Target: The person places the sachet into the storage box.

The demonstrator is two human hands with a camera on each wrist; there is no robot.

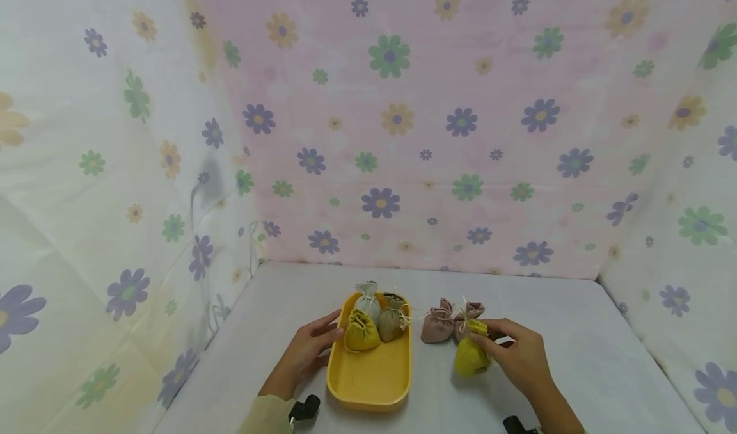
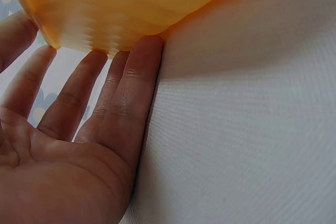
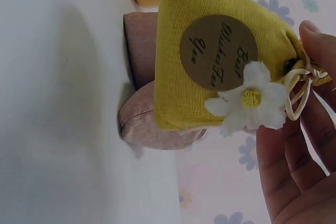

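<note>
My right hand [image 1: 523, 356] pinches a yellow drawstring pouch [image 3: 210, 40] by its tied neck, above the table. The right wrist view shows a round brown label [image 3: 218, 52] and a white cloth flower [image 3: 252, 97] on it. Fairly straight fingers of my left hand [image 1: 311, 347] touch the side of a yellow tray [image 1: 368, 392], the thumb up near its rim. At the tray's far end are a white pouch [image 1: 368, 303], a brown pouch [image 1: 391, 322] and another yellow pouch [image 1: 361, 333]. Two dusty-pink pouches [image 1: 437, 325] stand right of the tray, one partly hidden behind the held pouch.
White cloth covers the table [image 1: 576, 357]. Flower-printed curtains [image 1: 432, 165] enclose it at the back and both sides. Dark wrist-camera mounts [image 1: 305, 408] show near both wrists.
</note>
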